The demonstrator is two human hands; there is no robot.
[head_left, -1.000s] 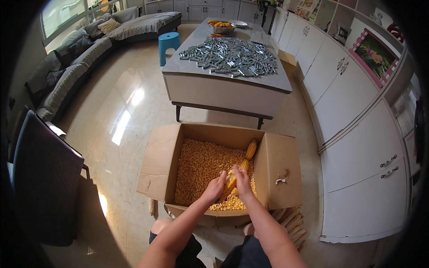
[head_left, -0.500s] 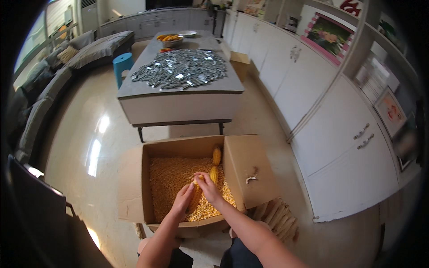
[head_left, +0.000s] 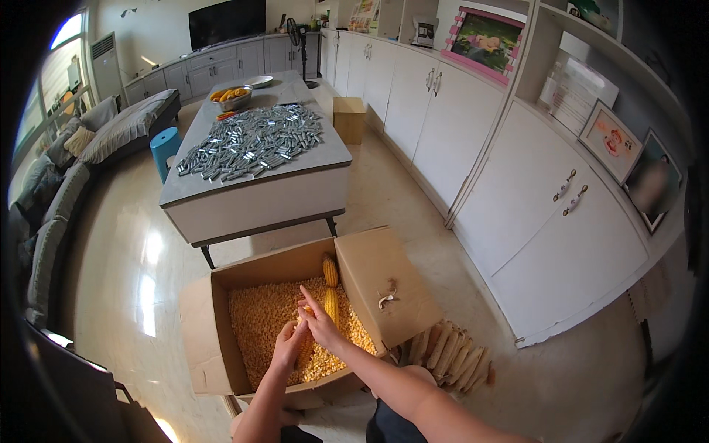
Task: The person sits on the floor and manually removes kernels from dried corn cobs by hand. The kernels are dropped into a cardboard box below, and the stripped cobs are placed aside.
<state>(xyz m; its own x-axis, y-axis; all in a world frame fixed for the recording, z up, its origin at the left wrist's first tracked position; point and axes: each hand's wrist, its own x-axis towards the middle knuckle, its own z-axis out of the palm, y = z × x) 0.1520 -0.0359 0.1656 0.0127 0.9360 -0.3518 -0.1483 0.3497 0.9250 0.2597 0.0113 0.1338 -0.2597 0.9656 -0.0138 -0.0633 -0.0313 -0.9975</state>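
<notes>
An ear of corn (head_left: 303,354) is between my hands, over an open cardboard box (head_left: 221,332). My left hand (head_left: 286,342) is closed round its lower part. My right hand (head_left: 320,328) presses against its upper end, with the index finger stretched out and the other fingers bent. Loose yellow corn kernels (head_left: 258,310) cover the bottom of the box. Two more ears lie along its right wall: a full ear (head_left: 332,304) and, beyond it, another ear (head_left: 329,270). My hands partly hide the ear they hold.
Bare cobs (head_left: 454,358) are heaped on the floor right of the box. Husk scraps (head_left: 386,297) lie on the right flap. Ahead stands a table (head_left: 255,210) with many small metallic pieces (head_left: 255,140) and a bowl of corn (head_left: 230,97). White cabinets (head_left: 509,221) line the right side.
The view has swung to the right and tilted up, so the table and box appear farther left. Both hands stay at the ear of corn; my right index finger is now stretched out.
</notes>
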